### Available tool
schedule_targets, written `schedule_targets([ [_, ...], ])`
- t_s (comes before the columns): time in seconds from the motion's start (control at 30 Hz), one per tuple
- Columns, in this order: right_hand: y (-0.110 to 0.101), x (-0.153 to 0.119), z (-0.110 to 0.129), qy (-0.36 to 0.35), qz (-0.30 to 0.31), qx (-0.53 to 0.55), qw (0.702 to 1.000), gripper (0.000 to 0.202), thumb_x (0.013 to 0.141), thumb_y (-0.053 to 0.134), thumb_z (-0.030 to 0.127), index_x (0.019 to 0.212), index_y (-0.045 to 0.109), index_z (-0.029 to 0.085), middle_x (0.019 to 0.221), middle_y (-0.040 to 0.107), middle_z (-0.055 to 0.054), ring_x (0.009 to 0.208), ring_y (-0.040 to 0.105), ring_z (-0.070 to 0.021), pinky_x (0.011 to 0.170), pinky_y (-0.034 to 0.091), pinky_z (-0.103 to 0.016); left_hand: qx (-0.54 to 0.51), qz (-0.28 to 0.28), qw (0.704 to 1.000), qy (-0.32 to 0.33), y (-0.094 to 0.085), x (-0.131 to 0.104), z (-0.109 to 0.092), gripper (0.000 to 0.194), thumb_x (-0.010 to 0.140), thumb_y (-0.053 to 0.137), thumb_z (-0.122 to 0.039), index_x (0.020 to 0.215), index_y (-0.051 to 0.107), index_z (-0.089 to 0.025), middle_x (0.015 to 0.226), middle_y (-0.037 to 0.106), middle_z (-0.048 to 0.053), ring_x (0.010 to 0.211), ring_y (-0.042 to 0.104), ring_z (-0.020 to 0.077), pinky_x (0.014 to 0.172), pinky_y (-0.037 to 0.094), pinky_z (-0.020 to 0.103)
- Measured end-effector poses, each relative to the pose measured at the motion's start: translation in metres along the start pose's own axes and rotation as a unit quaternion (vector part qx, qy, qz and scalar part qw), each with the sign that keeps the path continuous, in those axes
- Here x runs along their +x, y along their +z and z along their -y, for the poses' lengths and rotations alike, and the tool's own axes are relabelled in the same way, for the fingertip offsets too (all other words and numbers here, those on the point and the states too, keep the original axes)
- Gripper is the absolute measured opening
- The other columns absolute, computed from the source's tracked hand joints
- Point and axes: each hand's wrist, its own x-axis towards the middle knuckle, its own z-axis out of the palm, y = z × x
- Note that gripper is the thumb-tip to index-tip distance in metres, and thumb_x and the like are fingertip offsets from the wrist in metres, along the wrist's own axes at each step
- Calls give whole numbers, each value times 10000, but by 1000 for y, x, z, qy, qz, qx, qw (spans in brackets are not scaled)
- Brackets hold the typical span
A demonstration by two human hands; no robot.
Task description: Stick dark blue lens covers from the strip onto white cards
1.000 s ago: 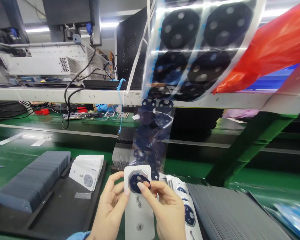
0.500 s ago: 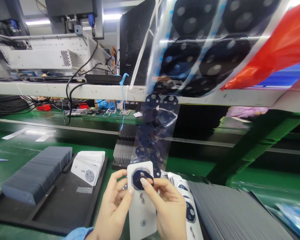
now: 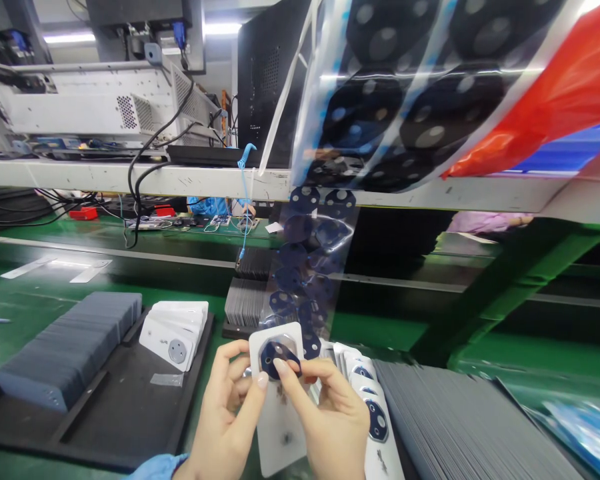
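1. We find the left hand [image 3: 227, 420] gripping a white plate [image 3: 280, 427] by its left edge, fingers curled on it, thumb on the front face.
2. The right hand [image 3: 333, 427] pinches a dark film [image 3: 279, 357] between thumb and forefinger; the film lies on the raised ring at the plate's top end, near centre, just above the bench.
3. A black tray [image 3: 115, 427] sits near left. Its left compartment holds a row of grey plates [image 3: 70, 353] stood on edge; its right compartment holds a short stack of white plates [image 3: 175, 333], leaning, camera ring showing. One loose clear scrap lies on the tray floor beside them.
4. Just right of the hands we note a fanned row of finished plates [image 3: 375, 413], each bearing a dark film.
5. Further right lies a long grey stack [image 3: 460, 427].
6. A clear strip [image 3: 305, 267] carrying dark films hangs from the shelf [image 3: 130, 180] down to the hands.
7. A second grey stack [image 3: 247, 300] stands behind the held plate.
8. A red sheet [image 3: 545, 100] hangs far right.
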Motion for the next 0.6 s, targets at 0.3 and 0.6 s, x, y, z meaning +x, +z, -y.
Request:
schedule_targets([
  [0.3,13,-5,-2,-342,-64,-190,918,99,878,707,131,911,630,185,792,671,-21,758,554,-198,703,459,-327,11,-104,993,50,3,11,20,311,830,682,-417,868,448,-215,696,719,7,581,651,122,539,490,165],
  [0.6,12,2,-7,-318,-103,-316,888,557,886,706,351,1297,427,101,1222,530,-209,1096,511,-336,885,404,-467,-12,-150,986,67,5,17,20,371,808,705,-427,872,404,-222,625,685,-34,546,634,89,527,486,128],
])
